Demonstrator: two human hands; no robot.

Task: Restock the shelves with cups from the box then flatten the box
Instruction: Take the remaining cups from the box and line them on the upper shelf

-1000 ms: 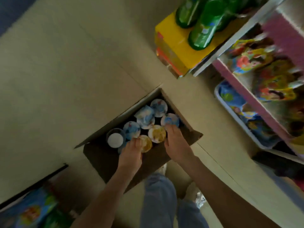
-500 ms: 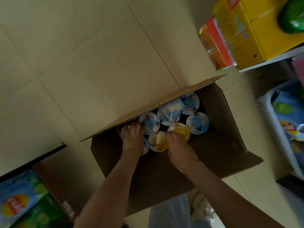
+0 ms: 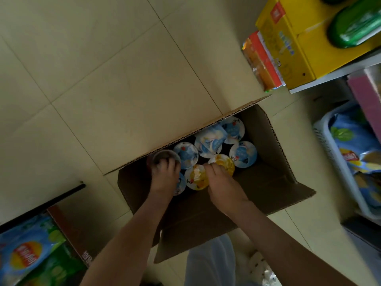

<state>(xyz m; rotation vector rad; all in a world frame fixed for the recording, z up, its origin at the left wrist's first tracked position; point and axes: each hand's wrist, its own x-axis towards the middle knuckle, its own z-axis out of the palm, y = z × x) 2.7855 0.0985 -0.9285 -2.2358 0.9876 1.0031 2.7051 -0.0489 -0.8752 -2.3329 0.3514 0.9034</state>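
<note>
Left hand (image 3: pixel 164 179) has shifted, fingers (image 3: pixel 166 165) seemingly gripping clear cup (image 3: pixel 159 156); right hand (image 3: pixel 224 187) pinches yellow cup (image 3: pixel 226 164).

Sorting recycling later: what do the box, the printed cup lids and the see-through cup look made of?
Box: brown corrugated cardboard, matte; fluting shows along its flap edge. Printed lids: likely thin foil or plastic film; blur hides the finish. Clear cup gripped by the left hand: see-through plastic, seemingly.

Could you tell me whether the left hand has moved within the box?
Yes: judged against the box, the left hand shifted left, from the nearer yellow cup to the clear cup.
</note>
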